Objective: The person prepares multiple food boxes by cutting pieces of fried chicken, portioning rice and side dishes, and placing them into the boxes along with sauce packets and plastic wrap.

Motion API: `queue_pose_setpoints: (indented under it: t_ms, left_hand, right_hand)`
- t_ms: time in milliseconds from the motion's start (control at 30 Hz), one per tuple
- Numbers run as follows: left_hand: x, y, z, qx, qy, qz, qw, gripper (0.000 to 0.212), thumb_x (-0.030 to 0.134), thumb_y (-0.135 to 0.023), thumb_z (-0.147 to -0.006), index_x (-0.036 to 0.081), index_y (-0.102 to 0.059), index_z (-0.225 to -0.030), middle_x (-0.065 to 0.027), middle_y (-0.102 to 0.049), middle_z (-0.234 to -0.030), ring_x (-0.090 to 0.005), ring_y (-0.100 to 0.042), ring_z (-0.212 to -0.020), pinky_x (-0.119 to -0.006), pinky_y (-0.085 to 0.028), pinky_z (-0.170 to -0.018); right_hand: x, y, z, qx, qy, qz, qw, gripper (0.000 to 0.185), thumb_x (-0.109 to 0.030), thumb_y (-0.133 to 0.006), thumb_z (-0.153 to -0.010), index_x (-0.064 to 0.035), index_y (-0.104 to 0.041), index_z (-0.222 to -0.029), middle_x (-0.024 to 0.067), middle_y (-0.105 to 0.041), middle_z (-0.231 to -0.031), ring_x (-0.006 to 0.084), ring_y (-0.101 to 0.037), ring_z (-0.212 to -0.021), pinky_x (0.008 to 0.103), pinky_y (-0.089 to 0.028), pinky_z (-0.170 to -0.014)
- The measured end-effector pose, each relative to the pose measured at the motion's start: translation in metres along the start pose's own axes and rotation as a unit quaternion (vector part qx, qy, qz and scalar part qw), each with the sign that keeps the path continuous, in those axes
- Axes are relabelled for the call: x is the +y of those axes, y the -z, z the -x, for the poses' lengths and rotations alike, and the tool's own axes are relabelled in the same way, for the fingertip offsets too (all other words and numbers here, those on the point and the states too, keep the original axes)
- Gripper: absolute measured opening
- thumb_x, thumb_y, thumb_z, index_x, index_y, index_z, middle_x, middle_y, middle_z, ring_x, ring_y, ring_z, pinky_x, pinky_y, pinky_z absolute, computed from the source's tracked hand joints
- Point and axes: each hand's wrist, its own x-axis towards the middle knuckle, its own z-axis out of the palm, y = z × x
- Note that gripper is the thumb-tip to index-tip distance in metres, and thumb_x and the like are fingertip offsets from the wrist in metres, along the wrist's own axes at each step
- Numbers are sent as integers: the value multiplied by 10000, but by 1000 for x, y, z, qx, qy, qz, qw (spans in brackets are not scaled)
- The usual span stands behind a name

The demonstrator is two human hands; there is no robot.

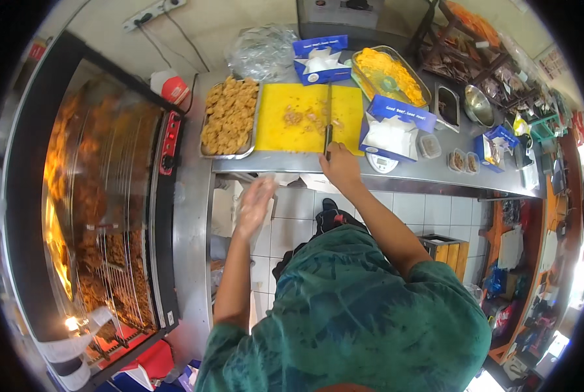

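My right hand (342, 169) grips the black handle of a long kitchen knife (329, 105). The blade points away from me and lies across a yellow cutting board (275, 105), which bears scattered chopped meat bits (294, 117). My left hand (256, 203) hovers just off the counter's front edge, left of the board. It is blurred and seems to be in a clear plastic glove; whether its fingers hold anything is unclear. Left of the board stands a metal tray of browned, breaded pieces (231, 115). On its right, a paper-lined blue box (390, 132) rests on a white digital scale (382, 163).
Behind the board are another lined blue box (321, 66), a plastic-wrapped bundle (262, 51) and a glass dish of yellow food (390, 73). Further right sit small plastic tubs (463, 160) and a metal bowl (478, 105). A lit, glass-fronted rotisserie oven (106, 206) stands at left.
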Motion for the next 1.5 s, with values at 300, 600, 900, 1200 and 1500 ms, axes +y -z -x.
queue_pose_setpoints:
  t_ms: [300, 600, 900, 1200, 1500]
  left_hand:
    - [-21, -78, -217, -7, -296, -449, 843, 803, 478, -715, -803, 106, -420, -1451, -255, -394, -1464, -445, -318, -1381, -539, -234, -1154]
    - [-36, -104, -266, -61, -337, -406, 847, 465, 371, -666, -838, 113, -619, -1222, -211, -553, -1214, -421, -510, -1131, -560, -402, -947]
    - [-36, -89, -302, -123, -315, -329, 882, 172, 257, -617, -881, 90, -654, -860, -122, -616, -757, -331, -615, -721, -441, -489, -653]
    - [-19, -108, -297, -29, -369, -276, 887, 286, 334, -602, -921, 90, -664, -1057, -139, -640, -836, -347, -634, -817, -466, -509, -724]
    - [1, -138, -291, -125, -288, -513, 799, 374, 364, -607, -900, 31, -643, -1068, -199, -650, -952, -365, -634, -904, -483, -518, -800]
  right_hand:
    - [17, -40, -54, -85, -172, 69, 979, 509, -253, -610, -866, 5, -407, -1255, 246, -648, -995, 417, -674, -875, 517, -544, -742]
    - [21, 5, -2, 70, -188, -209, 957, 386, -86, -593, -865, -3, -444, -1212, 268, -646, -926, 440, -667, -821, 507, -518, -714]
    - [5, 12, 45, 166, -146, -247, 943, 306, -85, -606, -901, 4, -460, -1154, 191, -634, -946, 300, -660, -848, 358, -510, -784]
    - [8, 23, 12, 146, -140, -397, 895, 236, -65, -590, -932, -2, -468, -1124, 75, -597, -895, 113, -559, -795, 275, -466, -720]
    - [31, 69, 30, 60, -97, -421, 900, 237, -69, -593, -931, -31, -469, -1130, 49, -575, -875, 96, -518, -762, 274, -434, -668]
